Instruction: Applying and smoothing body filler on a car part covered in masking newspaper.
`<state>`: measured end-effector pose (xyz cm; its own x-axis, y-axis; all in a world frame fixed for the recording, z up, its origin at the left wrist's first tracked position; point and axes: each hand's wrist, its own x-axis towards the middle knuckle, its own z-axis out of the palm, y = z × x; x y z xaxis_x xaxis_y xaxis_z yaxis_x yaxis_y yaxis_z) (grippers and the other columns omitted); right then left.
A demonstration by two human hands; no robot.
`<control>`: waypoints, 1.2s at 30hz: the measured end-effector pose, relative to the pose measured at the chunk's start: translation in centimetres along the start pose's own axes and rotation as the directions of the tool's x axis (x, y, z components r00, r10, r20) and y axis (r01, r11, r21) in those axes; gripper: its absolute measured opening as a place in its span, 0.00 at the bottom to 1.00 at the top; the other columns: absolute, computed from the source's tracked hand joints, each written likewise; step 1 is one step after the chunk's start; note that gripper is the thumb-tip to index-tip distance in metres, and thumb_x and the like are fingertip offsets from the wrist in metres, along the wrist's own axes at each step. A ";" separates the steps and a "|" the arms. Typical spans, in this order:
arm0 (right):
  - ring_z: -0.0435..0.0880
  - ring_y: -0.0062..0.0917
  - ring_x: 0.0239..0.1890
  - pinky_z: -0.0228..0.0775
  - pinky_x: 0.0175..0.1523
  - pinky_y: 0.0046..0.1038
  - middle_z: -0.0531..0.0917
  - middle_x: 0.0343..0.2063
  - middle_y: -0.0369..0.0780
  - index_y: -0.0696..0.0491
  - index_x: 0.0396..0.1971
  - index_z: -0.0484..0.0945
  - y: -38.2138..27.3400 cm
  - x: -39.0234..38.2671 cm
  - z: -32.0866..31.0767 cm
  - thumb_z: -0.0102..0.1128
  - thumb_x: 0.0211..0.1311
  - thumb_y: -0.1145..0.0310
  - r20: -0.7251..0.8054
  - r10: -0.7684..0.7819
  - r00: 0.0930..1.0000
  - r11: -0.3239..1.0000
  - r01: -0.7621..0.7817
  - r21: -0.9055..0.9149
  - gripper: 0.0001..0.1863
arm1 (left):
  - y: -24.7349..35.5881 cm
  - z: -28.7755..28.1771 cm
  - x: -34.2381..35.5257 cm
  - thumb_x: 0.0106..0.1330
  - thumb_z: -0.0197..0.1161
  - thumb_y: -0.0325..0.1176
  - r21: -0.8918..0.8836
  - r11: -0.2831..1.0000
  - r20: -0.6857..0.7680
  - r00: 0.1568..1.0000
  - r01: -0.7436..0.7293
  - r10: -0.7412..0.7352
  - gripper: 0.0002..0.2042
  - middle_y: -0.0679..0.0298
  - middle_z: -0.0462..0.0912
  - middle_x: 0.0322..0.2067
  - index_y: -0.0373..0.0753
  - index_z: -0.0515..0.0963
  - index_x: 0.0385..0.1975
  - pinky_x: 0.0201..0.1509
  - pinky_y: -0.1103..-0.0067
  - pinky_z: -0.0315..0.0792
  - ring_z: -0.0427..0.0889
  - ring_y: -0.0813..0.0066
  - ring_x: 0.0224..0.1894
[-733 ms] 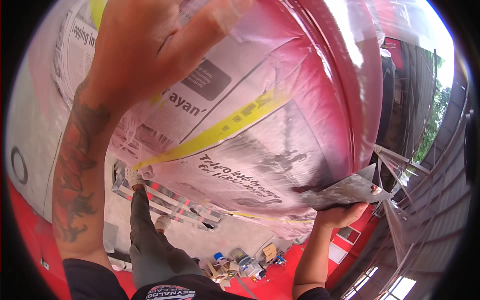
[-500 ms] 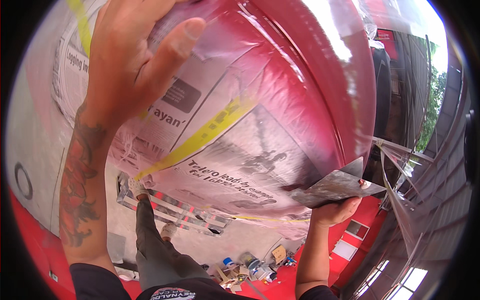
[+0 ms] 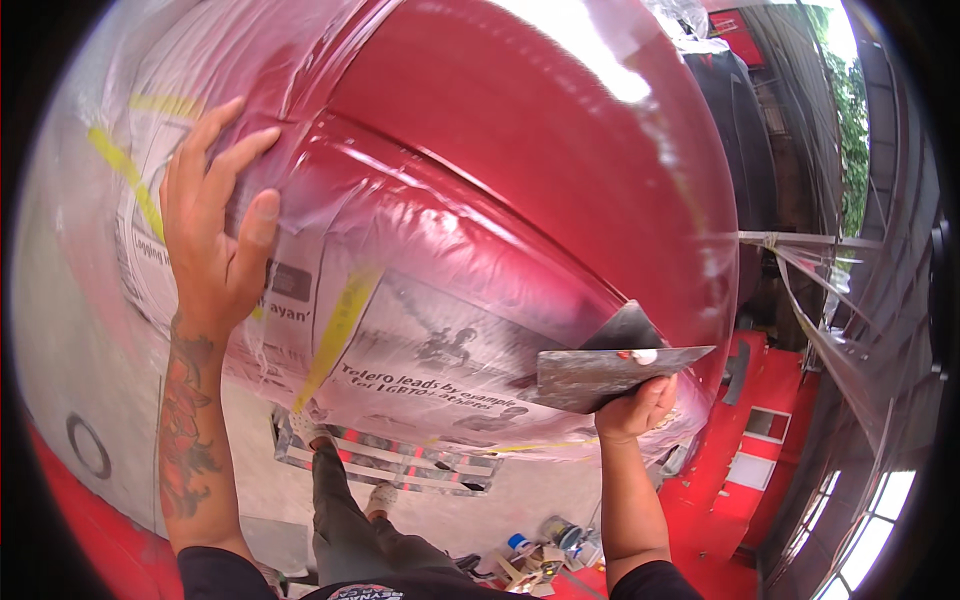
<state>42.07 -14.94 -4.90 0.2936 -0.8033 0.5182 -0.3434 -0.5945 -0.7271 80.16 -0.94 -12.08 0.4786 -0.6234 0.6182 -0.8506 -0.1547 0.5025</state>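
In front of me is a curved red vehicle panel, its lower side masked with newspaper and clear plastic film dusted pink. My left hand has its fingers spread over the masked edge at the left, holding nothing; whether the fingertips touch the film I cannot tell. My right hand grips a flat grey mixing plate from below, near the panel's lower right edge. A small white dab with a bit of red sits on the plate. Behind it shows a dark triangular piece, its lower part hidden.
Yellow tape strips cross the newspaper. Below the panel a slatted platform lies on the floor under one of my feet. Cans and scraps are piled nearby. Plastic sheeting hangs from a frame at the right.
The view has shifted, showing more of the red panel. My left hand is lower and its fingers lie nearer the masked edge. The right hand still holds the plate, now more level.
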 end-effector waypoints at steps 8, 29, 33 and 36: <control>0.76 0.21 0.34 0.66 0.43 0.23 0.81 0.31 0.38 0.63 0.38 0.75 -0.3 0.1 -1.0 0.45 0.72 0.50 0.139 -0.001 0.990 0.995 0.015 -0.103 0.26 | 1.0 -0.1 0.7 0.67 0.51 0.42 -0.020 1.000 0.037 0.999 0.016 -0.015 0.20 0.51 0.70 0.60 0.38 0.77 0.52 0.66 0.63 0.56 0.67 0.52 0.62; 0.67 0.38 0.16 0.59 0.24 0.35 0.67 0.15 0.43 0.59 0.21 0.69 -0.9 2.2 -0.3 0.54 0.66 0.67 0.158 -0.138 0.978 0.988 0.125 0.091 0.15 | 1.5 -0.2 0.7 0.66 0.48 0.35 -0.040 0.998 0.089 0.995 0.054 -0.050 0.19 0.49 0.70 0.60 0.34 0.74 0.54 0.68 0.61 0.55 0.66 0.50 0.62; 0.68 0.38 0.16 0.59 0.24 0.35 0.67 0.15 0.43 0.59 0.22 0.70 -0.6 2.3 -0.6 0.55 0.65 0.68 0.180 -0.137 0.974 0.986 0.117 0.115 0.14 | 1.7 -0.2 0.8 0.67 0.48 0.37 -0.017 0.999 0.090 0.995 0.044 -0.042 0.20 0.49 0.70 0.60 0.34 0.73 0.55 0.67 0.61 0.54 0.66 0.50 0.62; 0.67 0.39 0.16 0.59 0.24 0.35 0.67 0.15 0.43 0.58 0.21 0.69 -0.3 2.2 -0.8 0.56 0.63 0.70 0.176 -0.145 0.974 0.983 0.121 0.138 0.13 | 1.8 0.4 0.8 0.68 0.48 0.38 -0.028 0.999 0.083 0.996 0.028 -0.025 0.20 0.50 0.70 0.60 0.34 0.73 0.55 0.67 0.61 0.55 0.66 0.51 0.62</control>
<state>42.15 -16.56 -3.16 0.4925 -0.6899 0.5306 -0.1787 -0.6768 -0.7141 78.96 -1.97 -10.93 0.4805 -0.6805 0.5532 -0.8305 -0.1504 0.5364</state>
